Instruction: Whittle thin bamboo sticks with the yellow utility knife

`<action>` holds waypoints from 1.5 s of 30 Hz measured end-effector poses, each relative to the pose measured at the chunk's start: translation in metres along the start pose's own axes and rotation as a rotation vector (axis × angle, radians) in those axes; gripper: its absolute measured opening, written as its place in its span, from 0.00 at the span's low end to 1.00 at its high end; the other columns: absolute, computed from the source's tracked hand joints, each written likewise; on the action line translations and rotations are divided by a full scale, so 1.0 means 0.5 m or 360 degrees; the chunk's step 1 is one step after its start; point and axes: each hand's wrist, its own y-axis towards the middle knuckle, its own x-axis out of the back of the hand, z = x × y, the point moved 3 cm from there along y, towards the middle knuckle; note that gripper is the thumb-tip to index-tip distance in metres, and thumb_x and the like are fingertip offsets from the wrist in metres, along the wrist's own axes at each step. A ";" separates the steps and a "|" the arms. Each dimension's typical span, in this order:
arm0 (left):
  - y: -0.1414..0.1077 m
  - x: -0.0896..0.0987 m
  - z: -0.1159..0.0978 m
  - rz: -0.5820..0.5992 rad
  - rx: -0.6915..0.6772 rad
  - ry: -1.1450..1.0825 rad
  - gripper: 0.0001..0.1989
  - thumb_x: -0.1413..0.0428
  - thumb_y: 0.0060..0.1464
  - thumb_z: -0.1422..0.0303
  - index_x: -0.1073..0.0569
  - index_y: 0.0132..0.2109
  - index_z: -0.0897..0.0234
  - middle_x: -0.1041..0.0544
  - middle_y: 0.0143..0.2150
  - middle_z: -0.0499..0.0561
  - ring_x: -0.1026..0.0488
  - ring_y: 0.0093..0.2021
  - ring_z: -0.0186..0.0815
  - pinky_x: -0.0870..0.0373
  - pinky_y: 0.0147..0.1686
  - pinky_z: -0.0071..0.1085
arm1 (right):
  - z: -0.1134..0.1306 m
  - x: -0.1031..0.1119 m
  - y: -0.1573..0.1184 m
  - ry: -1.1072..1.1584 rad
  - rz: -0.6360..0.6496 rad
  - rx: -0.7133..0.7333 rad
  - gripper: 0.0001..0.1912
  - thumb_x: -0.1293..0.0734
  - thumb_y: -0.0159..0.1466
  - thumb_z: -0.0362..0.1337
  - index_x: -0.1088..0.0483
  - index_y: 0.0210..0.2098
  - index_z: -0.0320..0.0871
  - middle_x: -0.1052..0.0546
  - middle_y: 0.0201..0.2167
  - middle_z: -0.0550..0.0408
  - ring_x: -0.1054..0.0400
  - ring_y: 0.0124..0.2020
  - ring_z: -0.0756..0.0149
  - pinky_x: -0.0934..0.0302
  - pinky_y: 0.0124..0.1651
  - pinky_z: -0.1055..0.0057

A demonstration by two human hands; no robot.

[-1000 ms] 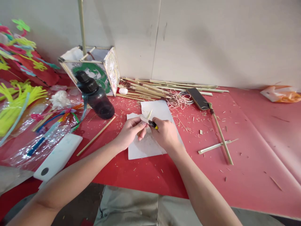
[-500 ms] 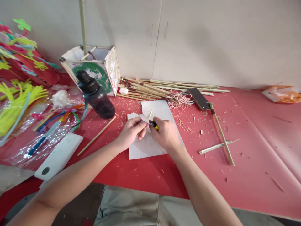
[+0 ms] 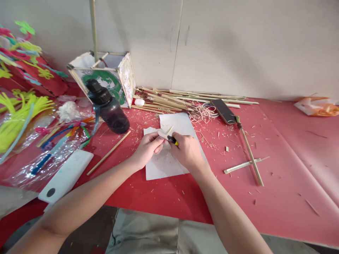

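Over the red bench (image 3: 275, 208), both forearms (image 3: 106, 185) converge above white paper (image 3: 169, 165). The right hand (image 3: 187, 151) is wrapped around a black-and-yellow knife (image 3: 172, 139); the left hand (image 3: 146, 149) pinches a thin pale strip (image 3: 170, 130), its tip showing between the hands.

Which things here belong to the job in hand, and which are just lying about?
In use:
right hand gripping a black-and-yellow knife
left hand, with a pale strip at the blade
white paper beneath both

Apparently just lying about:
dark bottle
phone
yellow pipe cleaners
orange-and-white bag
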 end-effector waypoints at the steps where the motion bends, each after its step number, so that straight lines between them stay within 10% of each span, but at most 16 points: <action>1: 0.000 0.000 0.001 -0.0002 0.0007 -0.0002 0.13 0.42 0.60 0.59 0.29 0.32 0.64 0.44 0.17 0.40 0.49 0.18 0.24 0.55 0.21 0.25 | 0.000 -0.001 0.000 -0.0005 0.0000 0.0000 0.08 0.39 0.64 0.38 0.32 0.31 0.45 0.24 0.24 0.51 0.33 0.25 0.63 0.58 0.28 0.70; 15: 0.002 0.009 0.007 -0.0086 0.0058 -0.0104 0.12 0.40 0.57 0.61 0.30 0.30 0.64 0.44 0.18 0.40 0.51 0.18 0.24 0.54 0.21 0.26 | 0.006 0.020 -0.012 0.0091 0.0020 0.0196 0.21 0.44 0.70 0.55 0.34 0.36 0.44 0.27 0.23 0.54 0.35 0.23 0.64 0.58 0.28 0.71; 45: -0.014 -0.022 0.006 -0.0199 0.0177 -0.0426 0.14 0.38 0.56 0.62 0.33 0.30 0.64 0.47 0.17 0.37 0.55 0.17 0.22 0.56 0.20 0.25 | 0.001 0.004 -0.007 -0.0120 -0.0208 0.0046 0.26 0.46 0.70 0.56 0.30 0.35 0.43 0.24 0.26 0.51 0.37 0.23 0.66 0.65 0.28 0.69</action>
